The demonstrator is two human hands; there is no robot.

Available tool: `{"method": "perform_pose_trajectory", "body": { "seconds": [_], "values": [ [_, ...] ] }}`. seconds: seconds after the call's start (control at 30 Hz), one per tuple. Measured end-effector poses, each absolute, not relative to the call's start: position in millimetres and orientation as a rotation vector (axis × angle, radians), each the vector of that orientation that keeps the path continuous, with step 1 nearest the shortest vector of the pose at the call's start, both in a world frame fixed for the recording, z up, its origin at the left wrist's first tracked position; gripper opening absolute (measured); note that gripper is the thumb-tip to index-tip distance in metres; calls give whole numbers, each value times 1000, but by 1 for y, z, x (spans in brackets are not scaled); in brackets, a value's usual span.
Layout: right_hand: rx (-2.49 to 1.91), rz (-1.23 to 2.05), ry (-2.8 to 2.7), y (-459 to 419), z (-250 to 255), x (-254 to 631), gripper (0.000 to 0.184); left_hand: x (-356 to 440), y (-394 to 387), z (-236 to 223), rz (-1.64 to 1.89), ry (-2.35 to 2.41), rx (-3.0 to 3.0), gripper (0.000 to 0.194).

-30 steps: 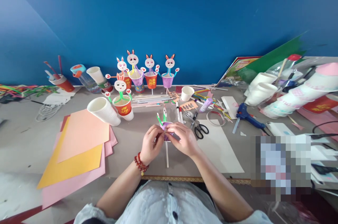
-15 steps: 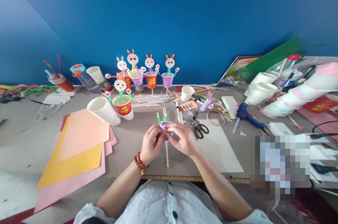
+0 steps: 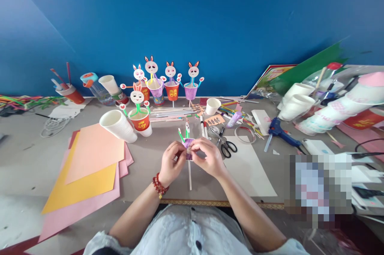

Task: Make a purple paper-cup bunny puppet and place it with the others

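Observation:
My left hand and my right hand meet near the table's front, fingertips pinched together. Between them is a small pale piece, too small to name exactly. Right behind the fingers lies a purple-coloured paper cup, partly hidden by my hands. Green pipe-cleaner arms and part of a white paper rabbit head stick out of its far end. A white stick extends from the cup toward me.
Several finished rabbit cups stand along the blue wall. Stacked white cups and coloured paper sheets lie left. On the right are scissors, a roll of tape, white paper and a blue glue gun.
The small pale piece shows more plainly between my fingertips, and my right fingers have shifted slightly. The cup and stick have stayed in place.

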State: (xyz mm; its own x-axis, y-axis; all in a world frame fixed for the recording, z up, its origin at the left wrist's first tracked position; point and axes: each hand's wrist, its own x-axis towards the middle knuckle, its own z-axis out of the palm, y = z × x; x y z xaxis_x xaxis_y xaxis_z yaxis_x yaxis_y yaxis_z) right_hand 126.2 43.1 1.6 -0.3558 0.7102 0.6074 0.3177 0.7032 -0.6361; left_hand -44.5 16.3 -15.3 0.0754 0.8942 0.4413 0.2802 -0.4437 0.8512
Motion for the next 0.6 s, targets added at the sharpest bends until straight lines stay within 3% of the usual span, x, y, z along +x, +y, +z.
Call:
{"method": "perform_pose_trajectory", "body": {
  "seconds": [0.33,0.5,0.6],
  "values": [
    [-890,671,-1832,47,8,154,8,-47,19,-17,1402,1193,1637,15],
    [-1132,474,-2159,44,15,183,21,-47,20,-22,1377,1151,1510,18],
    [-1109,418,-2226,40,14,180,6,-45,20,-24,1356,1107,1449,21]
  ]
}}
